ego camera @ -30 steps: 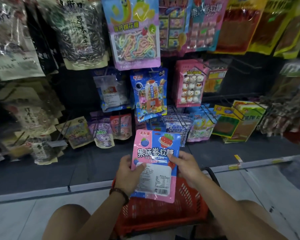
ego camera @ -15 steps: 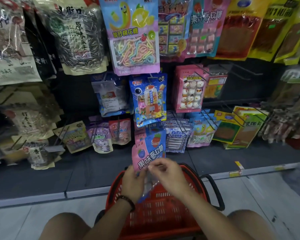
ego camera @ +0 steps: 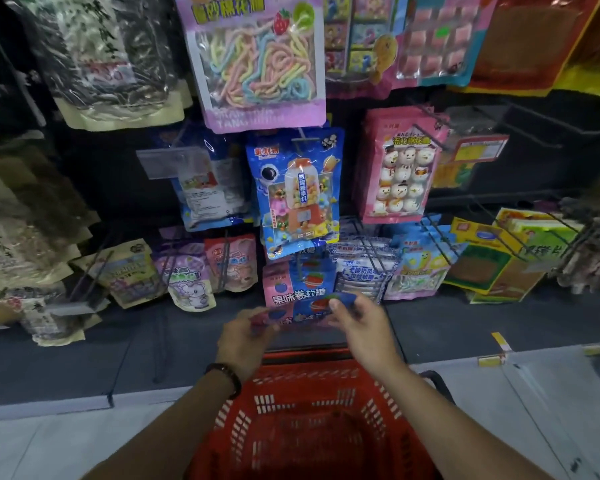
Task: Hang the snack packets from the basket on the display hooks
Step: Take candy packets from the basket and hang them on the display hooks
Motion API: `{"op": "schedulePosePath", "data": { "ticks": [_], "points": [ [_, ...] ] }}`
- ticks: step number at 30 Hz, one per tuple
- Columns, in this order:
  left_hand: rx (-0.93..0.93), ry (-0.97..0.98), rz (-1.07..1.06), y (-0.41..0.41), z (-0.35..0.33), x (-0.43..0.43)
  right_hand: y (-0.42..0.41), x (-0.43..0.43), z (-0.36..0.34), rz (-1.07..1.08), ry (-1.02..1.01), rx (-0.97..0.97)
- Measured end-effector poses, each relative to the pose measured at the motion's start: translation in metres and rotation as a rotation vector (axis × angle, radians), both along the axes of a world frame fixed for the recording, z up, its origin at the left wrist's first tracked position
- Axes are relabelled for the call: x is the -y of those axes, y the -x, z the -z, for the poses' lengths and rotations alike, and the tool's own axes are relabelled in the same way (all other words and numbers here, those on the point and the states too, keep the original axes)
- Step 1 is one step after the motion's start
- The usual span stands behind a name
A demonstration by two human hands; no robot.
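Observation:
I hold a pink and blue snack packet [ego camera: 303, 311] tipped almost flat, its top edge toward the rack. My left hand [ego camera: 245, 341] pinches its left side and my right hand [ego camera: 364, 327] pinches its right side. Directly behind it hang matching pink and blue packets [ego camera: 297, 284] on a low hook. The red plastic basket [ego camera: 312, 420] sits below my forearms, between my knees; I see no packets inside it.
Rows of hanging packets fill the rack: a blue gumball packet [ego camera: 298, 188], a pink snowman marshmallow packet [ego camera: 400, 168], a pastel candy-string packet [ego camera: 257, 64], and white and blue packets [ego camera: 361, 271]. A dark shelf ledge [ego camera: 118, 344] runs below, then pale floor tiles [ego camera: 551, 393].
The packet went from upright with its front facing me to tilted nearly flat, and both hands carried it forward toward the low hook with matching packets. The view moved closer to the rack.

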State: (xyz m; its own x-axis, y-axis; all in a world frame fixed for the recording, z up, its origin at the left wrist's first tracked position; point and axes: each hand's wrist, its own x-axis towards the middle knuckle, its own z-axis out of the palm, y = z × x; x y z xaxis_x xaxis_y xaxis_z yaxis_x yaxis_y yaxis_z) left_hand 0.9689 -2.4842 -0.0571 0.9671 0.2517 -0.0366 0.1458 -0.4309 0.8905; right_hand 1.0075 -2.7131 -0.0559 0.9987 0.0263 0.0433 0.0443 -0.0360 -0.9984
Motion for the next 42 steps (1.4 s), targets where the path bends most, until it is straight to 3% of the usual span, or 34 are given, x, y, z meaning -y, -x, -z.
{"op": "schedulePosePath", "data": {
  "ticks": [3,6,9,20,35,39,42],
  "points": [
    [0.043,-0.155,-0.018,-0.022,0.024,-0.002,-0.023,-0.004,0.026,0.015,0.014,-0.02],
    [-0.036,0.093,0.078,-0.037,0.047,-0.005,-0.043,-0.007,0.05,-0.004,0.025,-0.062],
    [-0.112,0.183,0.109,-0.052,0.068,-0.01,-0.062,-0.005,0.07,0.007,0.087,-0.095],
    [-0.146,0.397,-0.084,-0.098,0.087,0.002,-0.11,-0.012,0.094,0.051,0.161,-0.178],
    [-0.175,0.47,-0.188,-0.118,0.087,0.006,-0.126,-0.024,0.095,0.133,0.253,-0.176],
    [-0.178,0.385,-0.203,-0.117,0.083,0.012,-0.119,-0.03,0.103,0.264,0.228,-0.216],
    [-0.175,0.281,-0.383,-0.108,0.083,0.022,-0.101,-0.036,0.106,0.314,0.314,-0.103]
  ]
}}
